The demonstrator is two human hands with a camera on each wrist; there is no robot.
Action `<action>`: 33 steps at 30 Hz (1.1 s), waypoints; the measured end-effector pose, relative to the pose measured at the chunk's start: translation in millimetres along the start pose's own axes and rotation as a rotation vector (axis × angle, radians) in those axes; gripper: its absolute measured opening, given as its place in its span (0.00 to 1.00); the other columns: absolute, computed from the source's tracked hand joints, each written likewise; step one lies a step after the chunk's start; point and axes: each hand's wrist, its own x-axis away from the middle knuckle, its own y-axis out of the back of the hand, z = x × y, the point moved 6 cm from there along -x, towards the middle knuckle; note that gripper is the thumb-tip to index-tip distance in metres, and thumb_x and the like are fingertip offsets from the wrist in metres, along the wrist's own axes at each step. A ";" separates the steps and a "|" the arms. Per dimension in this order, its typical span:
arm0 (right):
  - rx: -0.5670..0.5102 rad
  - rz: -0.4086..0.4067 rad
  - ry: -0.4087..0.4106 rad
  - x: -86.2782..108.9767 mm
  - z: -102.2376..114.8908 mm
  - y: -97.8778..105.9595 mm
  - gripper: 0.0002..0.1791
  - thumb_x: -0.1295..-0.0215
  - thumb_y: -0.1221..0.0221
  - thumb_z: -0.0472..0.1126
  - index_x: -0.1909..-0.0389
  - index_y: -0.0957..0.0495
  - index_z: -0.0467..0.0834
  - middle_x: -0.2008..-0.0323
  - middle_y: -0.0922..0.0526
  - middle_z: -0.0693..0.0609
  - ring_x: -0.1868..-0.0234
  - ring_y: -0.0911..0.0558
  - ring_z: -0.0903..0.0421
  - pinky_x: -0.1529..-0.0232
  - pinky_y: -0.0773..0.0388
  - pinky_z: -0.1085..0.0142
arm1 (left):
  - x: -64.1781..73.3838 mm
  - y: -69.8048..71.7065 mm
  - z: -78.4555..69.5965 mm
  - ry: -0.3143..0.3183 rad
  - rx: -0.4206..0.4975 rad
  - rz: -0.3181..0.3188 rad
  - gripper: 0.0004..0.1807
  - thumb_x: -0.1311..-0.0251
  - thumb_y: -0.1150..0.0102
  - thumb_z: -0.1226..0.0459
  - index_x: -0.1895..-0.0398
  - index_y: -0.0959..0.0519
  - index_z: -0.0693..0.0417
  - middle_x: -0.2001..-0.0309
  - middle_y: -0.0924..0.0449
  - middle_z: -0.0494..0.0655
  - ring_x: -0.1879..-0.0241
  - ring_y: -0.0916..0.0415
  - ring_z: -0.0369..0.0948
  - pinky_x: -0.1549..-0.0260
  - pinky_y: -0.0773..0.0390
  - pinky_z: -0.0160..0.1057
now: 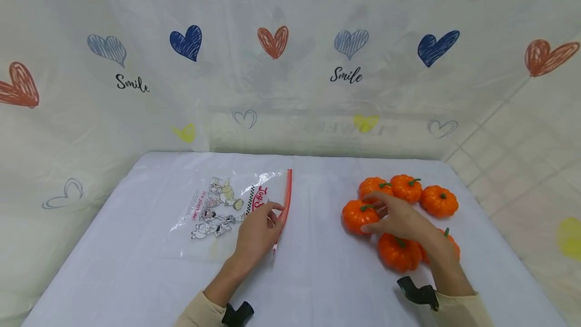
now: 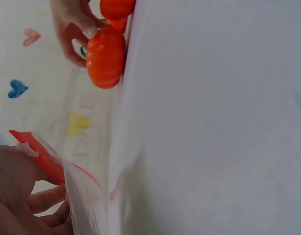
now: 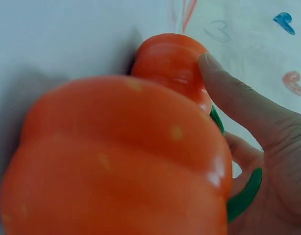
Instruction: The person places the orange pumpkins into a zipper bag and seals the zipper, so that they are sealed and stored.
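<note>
Right hand (image 1: 399, 219) curves thumb and fingers round the leftmost orange pumpkin (image 1: 351, 217), which sits on the white-covered table (image 1: 317, 286). More pumpkins (image 1: 407, 188) lie close around that hand. Well apart, the left hand (image 1: 256, 232) pinches the red edge of a clear, printed plastic bag (image 1: 227, 213) spread on the table's left side.

Six pumpkins (image 1: 439, 202), one bag (image 1: 231, 211)

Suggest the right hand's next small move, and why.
I'd probably lift the leftmost orange pumpkin slightly: the right hand has its thumb against one side and fingers round the other, while the left hand holds the clear printed plastic bag by its red strip.
</note>
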 end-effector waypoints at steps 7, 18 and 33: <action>-0.012 0.027 -0.018 -3.5 2.1 -9.4 0.46 0.46 0.24 0.60 0.30 0.31 0.50 0.36 0.20 0.41 0.40 0.21 0.43 0.42 0.20 0.45 | 0.8 3.8 -1.3 0.004 0.026 0.011 0.15 0.33 0.36 0.64 0.44 0.14 0.48 0.70 0.20 0.39 0.71 0.28 0.35 0.74 0.29 0.30; -0.043 0.001 -0.023 -9.9 6.5 -15.1 0.49 0.44 0.25 0.61 0.27 0.35 0.47 0.34 0.23 0.38 0.36 0.23 0.39 0.37 0.24 0.40 | -2.1 9.4 -0.9 -0.007 0.089 0.030 0.15 0.34 0.33 0.63 0.45 0.14 0.49 0.69 0.17 0.41 0.71 0.26 0.36 0.75 0.27 0.31; -0.063 -0.010 -0.066 -13.6 2.5 -21.2 0.52 0.43 0.26 0.62 0.25 0.37 0.42 0.31 0.26 0.36 0.33 0.24 0.39 0.32 0.28 0.38 | -3.1 11.2 2.8 0.032 0.107 -0.006 0.14 0.35 0.36 0.64 0.47 0.13 0.45 0.70 0.19 0.41 0.73 0.27 0.36 0.75 0.28 0.31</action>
